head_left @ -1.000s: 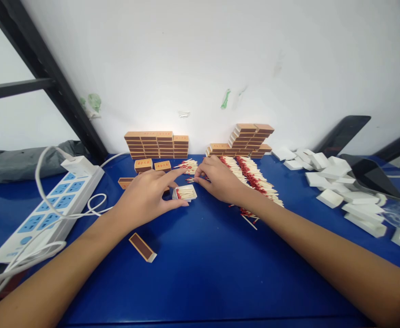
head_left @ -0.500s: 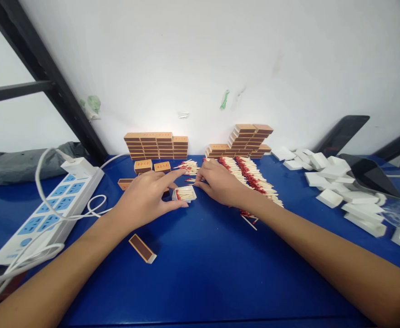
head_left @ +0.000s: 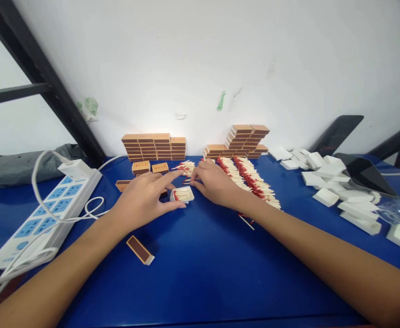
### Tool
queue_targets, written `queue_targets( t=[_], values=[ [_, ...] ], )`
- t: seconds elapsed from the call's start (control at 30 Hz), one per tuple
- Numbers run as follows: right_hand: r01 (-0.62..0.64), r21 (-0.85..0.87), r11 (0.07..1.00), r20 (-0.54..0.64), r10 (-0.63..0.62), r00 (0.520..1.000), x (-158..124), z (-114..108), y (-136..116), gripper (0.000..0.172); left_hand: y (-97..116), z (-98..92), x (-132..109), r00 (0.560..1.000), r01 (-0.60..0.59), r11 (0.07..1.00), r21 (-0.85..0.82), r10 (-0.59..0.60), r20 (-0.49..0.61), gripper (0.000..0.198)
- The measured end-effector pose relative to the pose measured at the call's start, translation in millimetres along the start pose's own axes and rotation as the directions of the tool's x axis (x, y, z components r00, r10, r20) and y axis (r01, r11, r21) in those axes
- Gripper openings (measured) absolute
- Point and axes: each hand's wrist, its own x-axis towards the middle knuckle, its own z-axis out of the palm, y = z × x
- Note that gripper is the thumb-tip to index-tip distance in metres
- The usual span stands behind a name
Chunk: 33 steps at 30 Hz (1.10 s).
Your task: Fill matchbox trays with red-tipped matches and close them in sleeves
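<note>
1. Tray of matches sits centrally, just left of my right hand; I judge it light, thin-walled, crushable, best held lightly by its sides.
2. My left hand grasps it between thumb and fingers; whether the right pinches anything, I cannot tell.
3. Two far-left matchboxes bear red characters, too blurred to read surely.

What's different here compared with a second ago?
Only small things. The right hand seems to have eased slightly toward the white tray and the person; whether its fingers hold a match is unclear. The left hand stays curled around the tray's left end. The matchbox stacks, rows of matches and lone matchbox look unmoved; the whole view shifted slightly.
</note>
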Motion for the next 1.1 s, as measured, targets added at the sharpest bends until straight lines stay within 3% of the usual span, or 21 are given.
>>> queue_targets(
  t=[0.23,0.4,0.57,0.7,0.9,1.1],
  values=[
    [0.029,-0.002,1.0,0.007,-0.029,1.0,0,3,4,0.016,0,0.3,0,1.0,0.001,1.0,-0.01,-0.001,-0.001,0.074],
    [0.032,0.021,0.999,-0.039,-0.031,0.999,0,4,6,0.005,0,0.0,0,1.0,-0.004,1.0,-0.005,0.004,-0.004,0.073],
    [0.025,0.022,0.999,0.001,-0.025,1.0,1,4,6,0.011,0,-0.4,0,1.0,0.003,1.0,-0.004,-0.003,0.007,0.077],
    [0.028,0.025,0.999,-0.02,-0.027,0.999,1,2,5,0.005,1,-0.6,0,1.0,0.003,1.0,-0.004,-0.003,0.002,0.077],
    [0.019,0.025,1.0,0.021,-0.019,1.0,2,2,4,0.014,0,0.0,1,1.0,-0.003,1.0,0.008,0.003,-0.007,0.077],
    [0.033,0.114,0.993,-0.006,-0.032,0.999,1,-13,-1,0.014,1,-0.7,0,1.0,0.011,1.0,0.008,-0.011,0.005,0.076]
  ],
)
